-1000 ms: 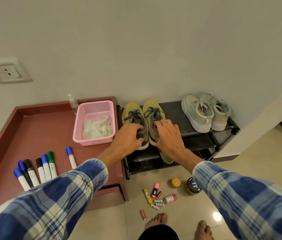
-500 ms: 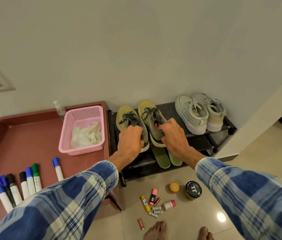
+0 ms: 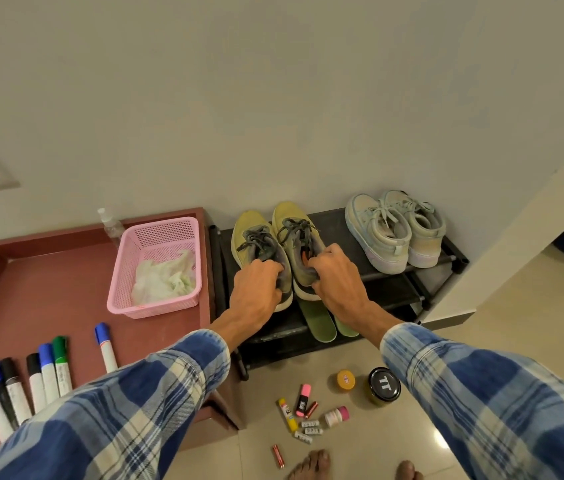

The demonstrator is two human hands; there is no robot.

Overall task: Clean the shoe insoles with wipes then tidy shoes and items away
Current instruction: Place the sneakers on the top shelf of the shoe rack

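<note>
Two yellow-green shoes with grey laces stand side by side on the top shelf of a black shoe rack (image 3: pixel 339 223). My left hand (image 3: pixel 256 289) grips the heel of the left yellow shoe (image 3: pixel 249 233). My right hand (image 3: pixel 336 278) grips the heel of the right yellow shoe (image 3: pixel 291 220). Two green insoles (image 3: pixel 318 322) lie on the lower shelf, poking out under the shoes. A pink basket (image 3: pixel 159 233) with crumpled white wipes (image 3: pixel 164 280) sits on the red-brown tray table (image 3: pixel 41 278).
A pale mint pair of sneakers (image 3: pixel 395 230) stands at the rack's right end. Several markers (image 3: pixel 41 372) lie on the tray table; a small spray bottle (image 3: pixel 111 225) stands behind the basket. Batteries, a highlighter (image 3: pixel 303 400), a black-lidded jar (image 3: pixel 382 384) and small tubs lie on the floor near my feet.
My fingers have curled from resting on the yellow shoes to gripping their heels. The insoles under the shoes have come into fuller view as the view shifted.
</note>
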